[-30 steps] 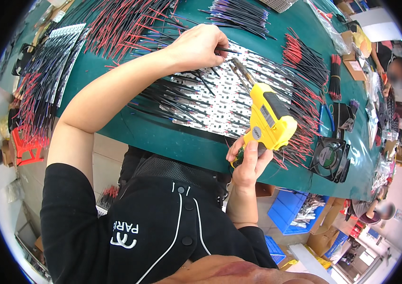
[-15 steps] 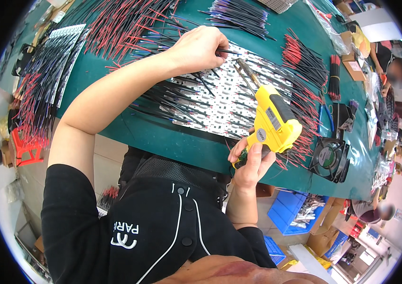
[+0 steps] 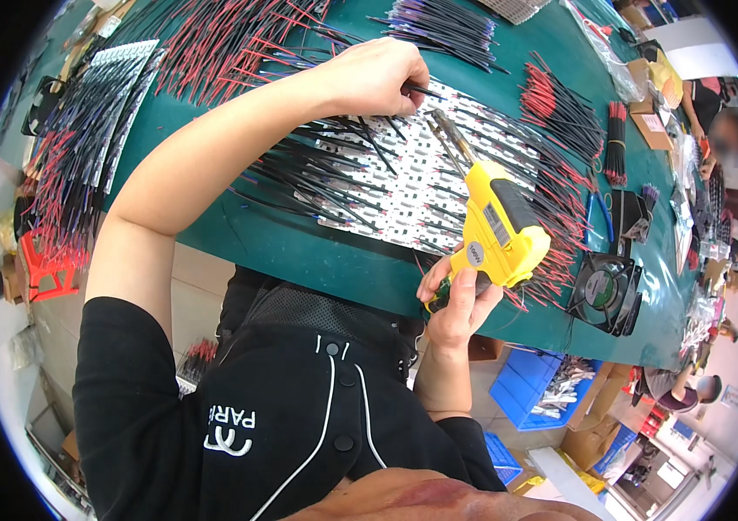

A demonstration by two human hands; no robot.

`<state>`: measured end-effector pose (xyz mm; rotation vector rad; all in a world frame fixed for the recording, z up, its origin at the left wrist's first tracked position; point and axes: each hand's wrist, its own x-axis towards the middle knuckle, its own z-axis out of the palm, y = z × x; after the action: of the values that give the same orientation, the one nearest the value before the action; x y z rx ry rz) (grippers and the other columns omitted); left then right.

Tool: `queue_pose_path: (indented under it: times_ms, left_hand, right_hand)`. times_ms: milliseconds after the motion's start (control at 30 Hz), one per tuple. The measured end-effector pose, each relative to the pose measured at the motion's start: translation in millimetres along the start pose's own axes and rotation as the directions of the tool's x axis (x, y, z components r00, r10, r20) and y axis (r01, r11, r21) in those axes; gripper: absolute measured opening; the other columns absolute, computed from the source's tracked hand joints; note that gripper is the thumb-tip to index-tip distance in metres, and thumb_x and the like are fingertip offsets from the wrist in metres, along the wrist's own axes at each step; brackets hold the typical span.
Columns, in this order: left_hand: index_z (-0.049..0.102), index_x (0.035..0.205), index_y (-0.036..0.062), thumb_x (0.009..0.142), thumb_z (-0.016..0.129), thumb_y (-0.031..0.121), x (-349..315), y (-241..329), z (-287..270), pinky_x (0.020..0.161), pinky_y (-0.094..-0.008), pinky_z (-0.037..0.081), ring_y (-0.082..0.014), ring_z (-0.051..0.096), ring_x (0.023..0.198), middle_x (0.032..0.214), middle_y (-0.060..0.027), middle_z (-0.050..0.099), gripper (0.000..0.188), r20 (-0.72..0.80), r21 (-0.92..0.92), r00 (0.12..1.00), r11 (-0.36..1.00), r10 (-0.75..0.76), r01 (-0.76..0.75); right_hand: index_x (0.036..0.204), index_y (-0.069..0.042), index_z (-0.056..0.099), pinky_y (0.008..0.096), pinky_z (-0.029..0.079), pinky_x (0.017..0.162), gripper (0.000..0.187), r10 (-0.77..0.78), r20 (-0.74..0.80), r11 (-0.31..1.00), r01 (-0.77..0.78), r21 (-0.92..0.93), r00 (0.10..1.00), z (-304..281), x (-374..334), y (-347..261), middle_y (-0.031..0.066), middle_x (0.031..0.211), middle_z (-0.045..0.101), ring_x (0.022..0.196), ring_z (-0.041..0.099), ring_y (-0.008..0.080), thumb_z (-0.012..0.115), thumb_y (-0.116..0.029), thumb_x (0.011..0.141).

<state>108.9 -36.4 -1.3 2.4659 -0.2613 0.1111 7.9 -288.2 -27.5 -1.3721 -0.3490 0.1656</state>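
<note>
My right hand (image 3: 457,308) is wrapped round the handle of a yellow soldering gun (image 3: 492,230) with a black top. Its metal tip points up and left, over the far part of a white circuit board panel (image 3: 402,204). At the panel's far edge, the fingers of my left hand (image 3: 386,76) are closed in a pinch on a thin black wire (image 3: 424,91). The wire's end lies close to the gun's tip; whether they touch I cannot tell. Rows of black wires run across the panel, and red-tipped ones stick out past its right side.
Bundles of red and black wires (image 3: 221,48) cover the green table (image 3: 299,260) at the far left. More wired panels (image 3: 100,122) hang at the left edge. A small black fan (image 3: 599,291) stands at right, above a blue bin (image 3: 521,391). Other people are at the far right.
My left hand has shifted slightly right and away from me with the wire. The soldering gun has moved slightly left, its tip now nearer the wire's end.
</note>
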Motion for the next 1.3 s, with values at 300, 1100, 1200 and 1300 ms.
queue_pose_path:
  times_ms: [300, 1100, 1200, 1300]
  left_hand:
    - [0.064, 0.079, -0.0026, 0.068, 0.066, 0.007, 0, 6, 1, 0.066, -0.0329, 0.048, -0.0257, 0.063, 0.07, 0.074, -0.0155, 0.063, 0.015, -0.013, 0.045, 1.0, 0.999, -0.014, 0.015]
    - [0.062, 0.086, -0.0016, 0.078, 0.063, 0.014, -5, -6, 1, 0.071, -0.0341, 0.047, -0.0304, 0.06, 0.08, 0.084, -0.017, 0.062, 0.017, -0.021, 0.047, 0.997, 0.996, 0.077, -0.076]
    - [0.058, 0.096, 0.0004, 0.087, 0.051, 0.009, -11, -6, -15, 0.074, -0.0357, 0.046, -0.0311, 0.059, 0.084, 0.087, -0.016, 0.062, 0.014, -0.271, 0.103, 0.952, 0.988, 0.139, -0.115]
    - [0.05, 0.089, 0.0008, 0.091, 0.046, 0.015, -25, 46, -56, 0.063, -0.0406, 0.043, -0.0367, 0.055, 0.072, 0.074, -0.0184, 0.054, 0.015, -0.48, 0.333, 0.855, 0.942, 0.197, -0.03]
  right_hand:
    - [0.104, 0.006, 0.044, 0.023, 0.038, 0.038, 0.032, 0.014, 0.013, 1.0, -0.014, -0.019, 1.0, 1, 1, 1, 0.0082, 0.058, 0.047, 0.042, 0.042, 0.0113, 0.046, -0.024, 0.092]
    - [0.121, 0.013, 0.032, 0.0237, 0.036, 0.033, 0.062, -0.014, -0.11, 0.978, 0.037, 0.207, 0.994, 1, 0, -14, 0.005, 0.052, 0.042, 0.037, 0.04, 0.0109, 0.045, -0.04, 0.091]
    - [0.121, 0.013, 0.031, 0.0241, 0.036, 0.033, 0.062, -0.017, -0.13, 0.974, 0.046, 0.223, 0.991, 0, -2, -13, 0.0054, 0.052, 0.042, 0.037, 0.04, 0.0114, 0.045, -0.04, 0.091]
    - [0.121, 0.013, 0.031, 0.0244, 0.036, 0.033, 0.062, -0.017, -0.151, 0.977, 0.048, 0.205, 0.988, -4, -5, -11, 0.0055, 0.053, 0.042, 0.036, 0.039, 0.0117, 0.044, -0.039, 0.091]
